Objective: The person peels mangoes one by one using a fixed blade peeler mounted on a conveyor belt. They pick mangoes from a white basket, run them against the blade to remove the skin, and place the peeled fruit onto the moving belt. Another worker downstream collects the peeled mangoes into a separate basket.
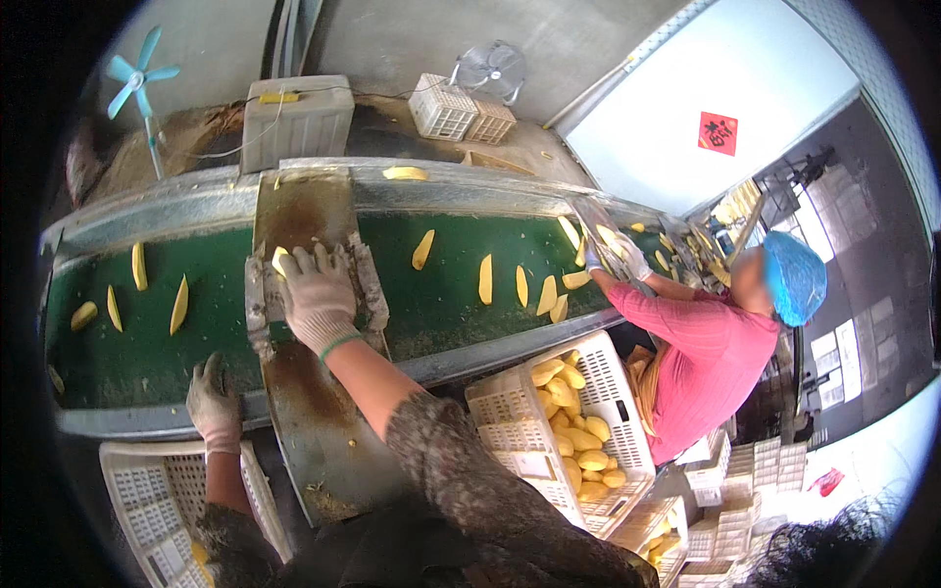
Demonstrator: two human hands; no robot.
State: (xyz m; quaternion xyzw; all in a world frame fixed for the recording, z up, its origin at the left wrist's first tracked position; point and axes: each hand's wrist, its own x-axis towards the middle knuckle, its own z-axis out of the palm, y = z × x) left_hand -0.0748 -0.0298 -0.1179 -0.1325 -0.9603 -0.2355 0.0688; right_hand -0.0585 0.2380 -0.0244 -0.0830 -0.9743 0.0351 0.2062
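My right hand [320, 294], in a pale knitted glove with a green cuff edge, lies over the middle of a stained metal crosspiece [301, 209] that bridges a green conveyor belt [397, 316]. Beside its fingertips shows a yellow fruit piece [279, 261]. Whatever is under the palm is hidden. My left hand [213, 404], gloved too, hovers at the belt's near edge with fingers loosely bent and no object visible in them. To its upper left, several yellow slices [180, 305] rest on the belt. More slices [485, 279] lie right of the crosspiece.
A white plastic crate [489, 397] of peeled yellow fruit [581, 439] stands right of me; another crate [136, 470] sits below my left hand. A co-worker [706, 345] in pink reaches over the belt. Beyond it are a blue-bladed fan [136, 79] and a large grey bin [294, 125].
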